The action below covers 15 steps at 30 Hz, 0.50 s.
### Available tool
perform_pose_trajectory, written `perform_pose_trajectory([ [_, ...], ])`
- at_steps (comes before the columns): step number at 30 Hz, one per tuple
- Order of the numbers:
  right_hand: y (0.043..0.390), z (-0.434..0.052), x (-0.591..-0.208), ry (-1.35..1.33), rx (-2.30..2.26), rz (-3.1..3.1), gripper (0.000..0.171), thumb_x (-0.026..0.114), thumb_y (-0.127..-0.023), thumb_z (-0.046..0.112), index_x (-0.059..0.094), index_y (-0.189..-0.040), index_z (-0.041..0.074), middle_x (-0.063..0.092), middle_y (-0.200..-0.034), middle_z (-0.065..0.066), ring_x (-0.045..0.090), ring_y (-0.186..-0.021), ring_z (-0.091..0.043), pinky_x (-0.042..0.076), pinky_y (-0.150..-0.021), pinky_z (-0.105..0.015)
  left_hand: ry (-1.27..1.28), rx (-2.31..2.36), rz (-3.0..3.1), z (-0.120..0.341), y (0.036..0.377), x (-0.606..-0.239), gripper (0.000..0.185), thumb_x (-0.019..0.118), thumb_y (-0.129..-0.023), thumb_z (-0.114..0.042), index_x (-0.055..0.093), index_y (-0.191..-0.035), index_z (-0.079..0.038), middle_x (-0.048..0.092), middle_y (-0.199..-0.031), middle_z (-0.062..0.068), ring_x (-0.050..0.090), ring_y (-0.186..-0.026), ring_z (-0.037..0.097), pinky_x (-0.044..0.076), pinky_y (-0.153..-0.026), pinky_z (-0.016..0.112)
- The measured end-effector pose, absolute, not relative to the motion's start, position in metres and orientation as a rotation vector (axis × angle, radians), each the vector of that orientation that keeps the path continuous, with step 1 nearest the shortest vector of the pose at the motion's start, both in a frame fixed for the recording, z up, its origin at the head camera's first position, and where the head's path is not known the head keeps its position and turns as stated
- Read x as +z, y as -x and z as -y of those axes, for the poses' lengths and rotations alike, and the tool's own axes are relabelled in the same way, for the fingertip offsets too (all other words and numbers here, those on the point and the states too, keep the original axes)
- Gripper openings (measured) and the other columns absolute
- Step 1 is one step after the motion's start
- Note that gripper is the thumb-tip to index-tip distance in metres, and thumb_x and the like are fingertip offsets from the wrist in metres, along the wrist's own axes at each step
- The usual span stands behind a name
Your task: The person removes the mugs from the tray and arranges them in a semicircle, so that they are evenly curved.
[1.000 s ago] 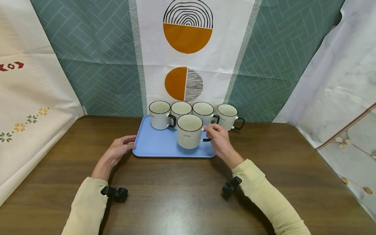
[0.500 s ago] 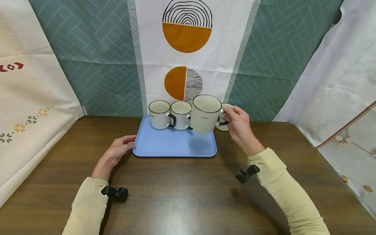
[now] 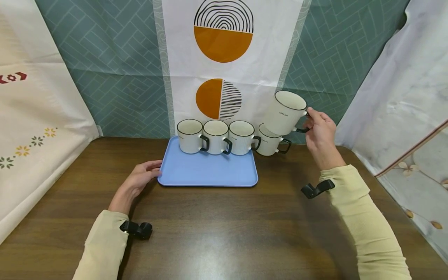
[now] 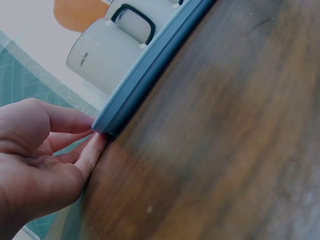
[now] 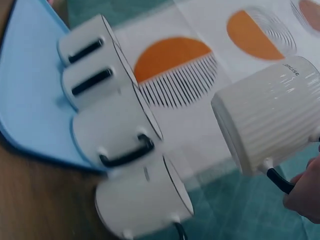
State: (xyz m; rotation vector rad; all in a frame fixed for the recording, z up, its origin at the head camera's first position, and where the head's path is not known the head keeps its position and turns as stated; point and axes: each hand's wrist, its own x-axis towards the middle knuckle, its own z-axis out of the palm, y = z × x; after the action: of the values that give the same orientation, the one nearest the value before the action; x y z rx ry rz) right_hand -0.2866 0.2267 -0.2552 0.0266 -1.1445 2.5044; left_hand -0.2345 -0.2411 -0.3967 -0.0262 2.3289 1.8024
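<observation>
My right hand (image 3: 320, 134) grips a cream mug (image 3: 285, 112) by its black handle and holds it raised, slightly tilted. In the head view, its base overlaps the mug (image 3: 268, 142) standing on the table just right of the tray. On the blue tray (image 3: 208, 175), three similar dark-rimmed mugs stand side by side along the back: a left mug (image 3: 189, 138), a middle mug (image 3: 215, 138) and a right mug (image 3: 240, 140). All their handles point right. My left hand (image 3: 140, 177) touches the tray's left edge near the front corner, fingertips right at the rim (image 4: 112, 112).
A brown wooden table (image 3: 196, 225) lies under everything. Behind the mugs hangs a green cloth (image 3: 122, 97) with a white printed panel (image 3: 259, 62). Pale cloths hang at the left and right sides. Each wrist wears a black camera mount.
My right hand has lifted the mug from over the tray's front right, up and to the right, past the tray's right edge. The left hand stays at the tray's edge.
</observation>
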Motion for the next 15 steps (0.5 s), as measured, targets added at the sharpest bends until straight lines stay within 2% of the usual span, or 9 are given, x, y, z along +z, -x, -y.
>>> perform_pose_trajectory([
  [6, 0.299, -0.253, -0.259, 0.125, 2.438, 1.053, 0.035, 0.061, -0.089, -0.010, 0.049, -0.056, -0.002, 0.050, -0.058, -0.006, 0.032, -0.053, -0.013, 0.033, -0.049, -0.019, 0.014, 1.798, -2.335, 0.241, 0.235, -0.398, 0.054, 0.050, -0.097, 0.001, 0.029, -0.146, 0.010, 0.035, -0.145, 0.030, 0.037, -0.131, 0.037, 0.030, -0.109, 0.046],
  [15, 0.313, -0.276, -0.277, 0.261, 2.338, 1.004, 0.038, 0.061, -0.088, -0.010, 0.043, -0.055, -0.001, 0.048, -0.061, -0.006, 0.031, -0.051, -0.014, 0.027, -0.050, -0.022, 0.005, 1.793, -2.339, 0.243, 0.235, -0.399, 0.054, 0.050, -0.097, 0.000, 0.029, -0.146, 0.010, 0.035, -0.145, 0.030, 0.038, -0.131, 0.037, 0.031, -0.109, 0.046],
])
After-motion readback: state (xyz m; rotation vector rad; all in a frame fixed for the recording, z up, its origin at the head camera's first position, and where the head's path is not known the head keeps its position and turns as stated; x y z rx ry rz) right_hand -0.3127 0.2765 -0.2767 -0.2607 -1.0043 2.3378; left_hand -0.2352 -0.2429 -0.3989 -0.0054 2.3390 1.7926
